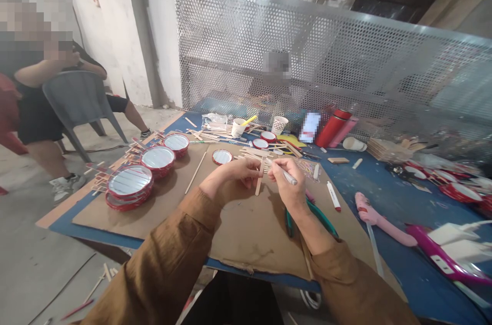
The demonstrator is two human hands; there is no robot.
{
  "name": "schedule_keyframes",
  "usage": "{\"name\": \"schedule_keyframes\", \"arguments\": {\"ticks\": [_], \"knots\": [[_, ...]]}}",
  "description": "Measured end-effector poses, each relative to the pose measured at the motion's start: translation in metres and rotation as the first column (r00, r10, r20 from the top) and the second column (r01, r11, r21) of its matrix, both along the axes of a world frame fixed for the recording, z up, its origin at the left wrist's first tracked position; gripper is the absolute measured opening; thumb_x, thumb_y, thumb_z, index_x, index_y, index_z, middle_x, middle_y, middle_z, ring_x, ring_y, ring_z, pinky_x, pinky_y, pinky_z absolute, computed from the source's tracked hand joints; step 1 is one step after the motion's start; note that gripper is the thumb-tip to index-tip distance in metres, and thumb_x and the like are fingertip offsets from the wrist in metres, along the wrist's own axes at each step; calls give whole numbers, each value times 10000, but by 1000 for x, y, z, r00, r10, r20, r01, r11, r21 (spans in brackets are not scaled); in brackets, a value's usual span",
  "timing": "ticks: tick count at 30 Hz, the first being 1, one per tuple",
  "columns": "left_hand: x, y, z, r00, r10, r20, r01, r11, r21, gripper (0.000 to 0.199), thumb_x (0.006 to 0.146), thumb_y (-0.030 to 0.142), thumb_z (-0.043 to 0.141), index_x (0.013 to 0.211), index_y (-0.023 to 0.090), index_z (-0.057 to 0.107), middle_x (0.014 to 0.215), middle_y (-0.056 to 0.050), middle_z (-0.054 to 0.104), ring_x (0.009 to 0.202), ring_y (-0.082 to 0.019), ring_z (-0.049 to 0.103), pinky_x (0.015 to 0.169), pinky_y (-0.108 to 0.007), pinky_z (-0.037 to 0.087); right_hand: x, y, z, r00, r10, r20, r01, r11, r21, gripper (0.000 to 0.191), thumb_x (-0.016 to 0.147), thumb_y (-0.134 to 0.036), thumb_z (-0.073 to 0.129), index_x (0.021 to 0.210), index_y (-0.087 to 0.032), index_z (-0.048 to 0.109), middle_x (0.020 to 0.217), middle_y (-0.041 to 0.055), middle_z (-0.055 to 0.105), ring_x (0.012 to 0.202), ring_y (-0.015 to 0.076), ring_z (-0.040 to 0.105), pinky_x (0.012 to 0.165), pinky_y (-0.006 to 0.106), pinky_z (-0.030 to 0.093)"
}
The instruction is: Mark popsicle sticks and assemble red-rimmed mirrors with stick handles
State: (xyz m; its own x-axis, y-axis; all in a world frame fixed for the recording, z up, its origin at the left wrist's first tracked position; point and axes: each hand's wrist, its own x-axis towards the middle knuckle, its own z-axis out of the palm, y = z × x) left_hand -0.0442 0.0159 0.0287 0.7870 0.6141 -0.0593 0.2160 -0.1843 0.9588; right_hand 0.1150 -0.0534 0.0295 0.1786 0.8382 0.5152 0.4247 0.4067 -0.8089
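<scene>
My left hand (246,171) pinches a flat wooden craft stick (259,184), held upright over the brown cardboard (246,248). My right hand (288,184) is closed round a white marker pen (289,177), its front end close to the stick. Whether the tip touches the wood is too small to tell. Beneath my right forearm lie teal-handled pliers (323,217), partly hidden. A second white marker with a red end (333,196) rests to the right. Beyond my hands is a small red-rimmed round piece (222,157), with several loose craft sticks (253,152) beside it.
Larger red-rimmed round pieces (129,181) with sticks attached stand at left. A pink glue gun (378,220) and purple power strip (438,258) lie at right. Paper cups (238,128) and a red bottle (333,127) stand before a perforated metal panel (230,33). Someone sits on a grey chair (79,99).
</scene>
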Motion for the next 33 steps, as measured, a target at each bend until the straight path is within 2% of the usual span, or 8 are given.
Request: {"name": "schedule_keyframes", "arguments": {"ticks": [6, 12, 17, 22, 29, 33], "knots": [[0, -2, 2, 1000, -5, 3, 5, 1000, 3, 200, 822, 331, 565, 796, 149, 485, 600, 28, 561, 506, -85, 556, 538, -209, 464, -1, 1, -2, 999, 44, 14, -44, 999, 15, 211, 823, -397, 568, 879, -195, 585, 657, 0, 629, 588, 139, 593, 590, 269, 490], [1, -3, 3, 1000, 1, 5, -1, 1000, 0, 176, 820, 312, 568, 844, 146, 512, 598, 34, 548, 518, -80, 553, 547, -206, 473, 1, -1, 1, 999, 14, -32, -13, 999, 30, 208, 824, -392, 572, 886, -194, 585, 691, 9, 655, 593, 138, 603, 606, 273, 499], [0, -3, 4, 1000, 4, -1, -4, 1000, 13, 159, 834, 300, 539, 865, 146, 515, 618, 29, 557, 514, -86, 554, 540, -216, 476, 1, 1, 0, 1000, 8, -7, -8, 1000, 16, 233, 822, -415, 572, 877, -189, 583, 662, 2, 642, 575, 135, 598, 572, 260, 487], [0, -2, 3, 1000, -4, -3, 4, 1000, 11, 171, 834, 303, 543, 879, 141, 517, 624, 25, 563, 516, -84, 556, 542, -210, 470, 0, 2, -1, 999, 42, -15, -41, 999, 11, 226, 823, -409, 572, 883, -191, 579, 670, 1, 636, 587, 136, 597, 584, 263, 490], [-1, -3, 3, 1000, 6, 0, -6, 1000, 9, 216, 823, 351, 570, 810, 150, 493, 612, 26, 567, 522, -84, 565, 544, -204, 464, -1, 1, 0, 998, 70, -2, -70, 997, -9, 194, 818, -386, 568, 861, -197, 574, 648, -4, 619, 577, 138, 586, 572, 265, 487], [0, -3, 3, 1000, 8, -2, -8, 1000, -2, 192, 833, 323, 557, 789, 152, 482, 589, 33, 560, 510, -74, 557, 536, -192, 461, -1, 0, 1, 997, 72, 0, -72, 997, -16, 206, 814, -399, 566, 848, -195, 573, 640, -3, 623, 578, 140, 591, 573, 264, 485]]}}
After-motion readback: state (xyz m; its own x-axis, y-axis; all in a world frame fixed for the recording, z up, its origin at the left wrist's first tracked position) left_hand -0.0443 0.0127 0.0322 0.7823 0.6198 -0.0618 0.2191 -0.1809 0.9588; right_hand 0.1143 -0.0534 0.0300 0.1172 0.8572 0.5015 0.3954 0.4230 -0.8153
